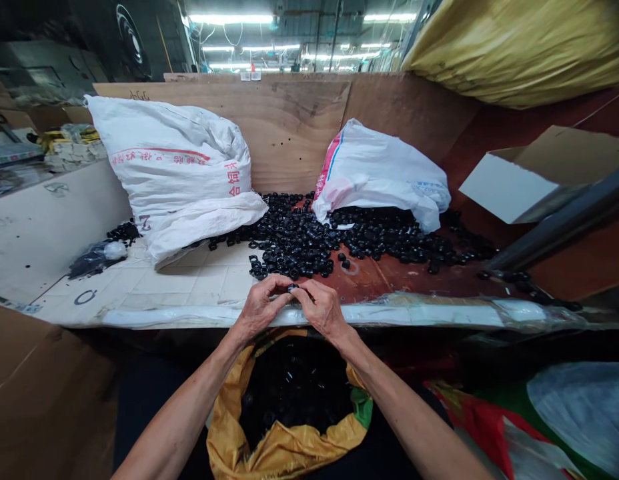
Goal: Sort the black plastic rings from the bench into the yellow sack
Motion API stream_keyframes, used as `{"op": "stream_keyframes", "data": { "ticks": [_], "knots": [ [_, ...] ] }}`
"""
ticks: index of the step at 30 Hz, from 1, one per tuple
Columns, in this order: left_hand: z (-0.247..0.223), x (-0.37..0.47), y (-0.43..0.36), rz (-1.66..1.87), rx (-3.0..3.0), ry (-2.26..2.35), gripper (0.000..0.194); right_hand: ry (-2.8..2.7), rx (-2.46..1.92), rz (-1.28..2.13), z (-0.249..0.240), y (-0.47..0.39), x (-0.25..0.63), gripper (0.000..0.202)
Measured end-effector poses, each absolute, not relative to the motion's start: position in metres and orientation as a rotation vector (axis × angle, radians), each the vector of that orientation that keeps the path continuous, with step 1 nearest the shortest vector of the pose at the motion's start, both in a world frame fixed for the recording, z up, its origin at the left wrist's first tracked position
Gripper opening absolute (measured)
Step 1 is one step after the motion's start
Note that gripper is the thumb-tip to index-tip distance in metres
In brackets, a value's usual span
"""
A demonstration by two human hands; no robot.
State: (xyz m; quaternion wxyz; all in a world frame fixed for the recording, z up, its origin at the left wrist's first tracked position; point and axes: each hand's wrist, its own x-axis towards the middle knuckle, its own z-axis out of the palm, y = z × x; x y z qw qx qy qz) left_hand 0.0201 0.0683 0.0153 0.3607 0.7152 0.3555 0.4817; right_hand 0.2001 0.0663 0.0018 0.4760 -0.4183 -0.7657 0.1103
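Forearms; a pinched black part, seemingly rounded.

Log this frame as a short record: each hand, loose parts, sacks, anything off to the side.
Left hand: fingers pinching a small black part
Right hand: fingers on the same part
Loose parts: black pile on the bench
Below hands: yellow sack, mouth open
Behind pile: two white sacks
Far right: open carton
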Motion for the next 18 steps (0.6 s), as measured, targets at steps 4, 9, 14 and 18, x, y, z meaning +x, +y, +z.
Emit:
{"op": "stream_keyframes", "data": {
  "ticks": [4,9,14,18],
  "knots": [
    [0.0147,0.0190,0.0677,1.207,1.862,0.914,0.018,-1.900,-1.177,0.172,-0.0018,0.0657,0.1973,0.044],
    [0.0130,0.0204,0.0680,1.249,1.746,0.889,0.021,-1.832,-1.012,0.356,0.0026,0.0621,0.2012,0.025],
    [0.0118,0.0206,0.0684,1.252,1.733,0.919,0.023,-1.846,-1.055,0.249,0.0061,0.0627,0.2011,0.034],
    [0.0106,0.0206,0.0695,1.261,1.699,0.923,0.023,-1.870,-1.024,0.247,0.0067,0.0611,0.2019,0.029]
  ]
}}
